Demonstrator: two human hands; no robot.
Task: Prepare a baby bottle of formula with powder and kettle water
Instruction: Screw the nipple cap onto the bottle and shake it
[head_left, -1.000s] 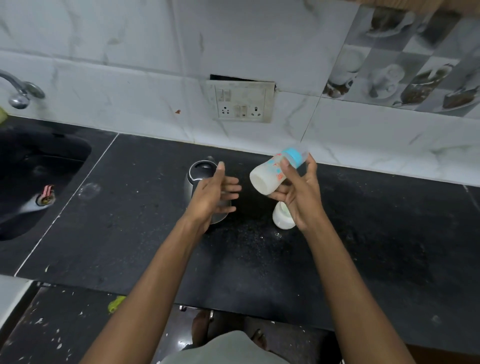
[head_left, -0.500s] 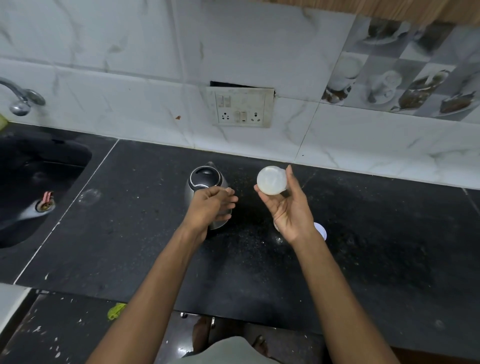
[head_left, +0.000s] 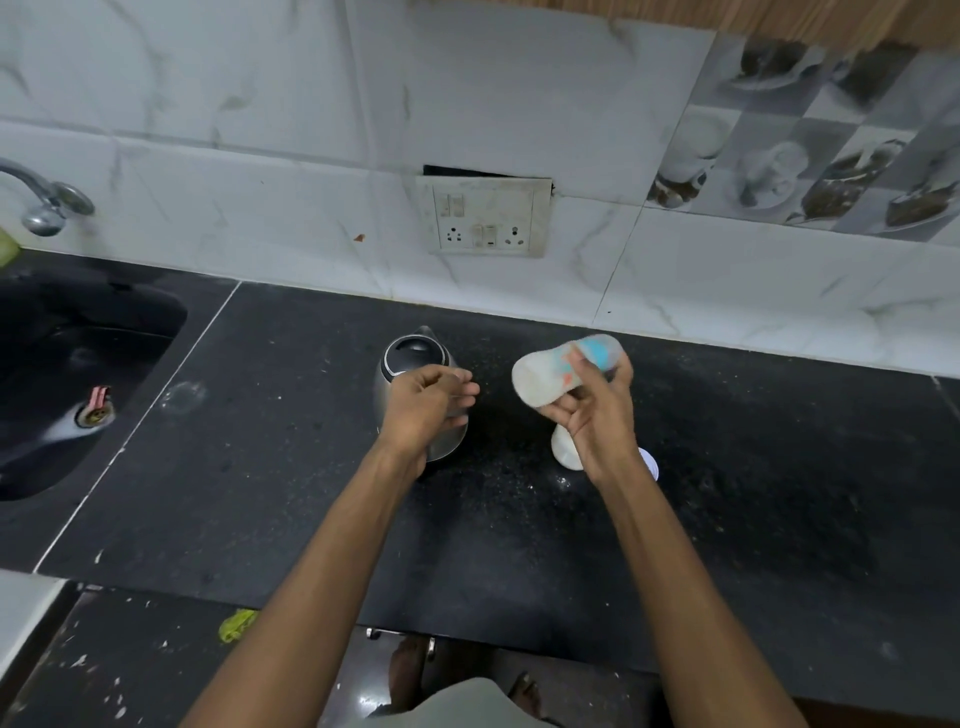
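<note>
My right hand grips a baby bottle filled with milky white liquid, blue collar at its far end. The bottle lies almost sideways above the counter, its base pointing left toward me, and looks motion-blurred. My left hand hovers loosely curled over the steel kettle, which stands on the black counter with its dark lid down. Whether the fingers touch the kettle's handle I cannot tell. A white powder container stands behind my right wrist, mostly hidden, with its white lid lying beside it.
A dark sink with a tap sits at the left. A wall socket plate is mounted on the marble backsplash behind the kettle. White powder specks dust the counter near the container. The counter's front edge runs below my forearms.
The bottle swung from tilted, to base-on toward me, to lying sideways, as in shaking. My left hand curled from flat and open to loosely closed above the kettle.
</note>
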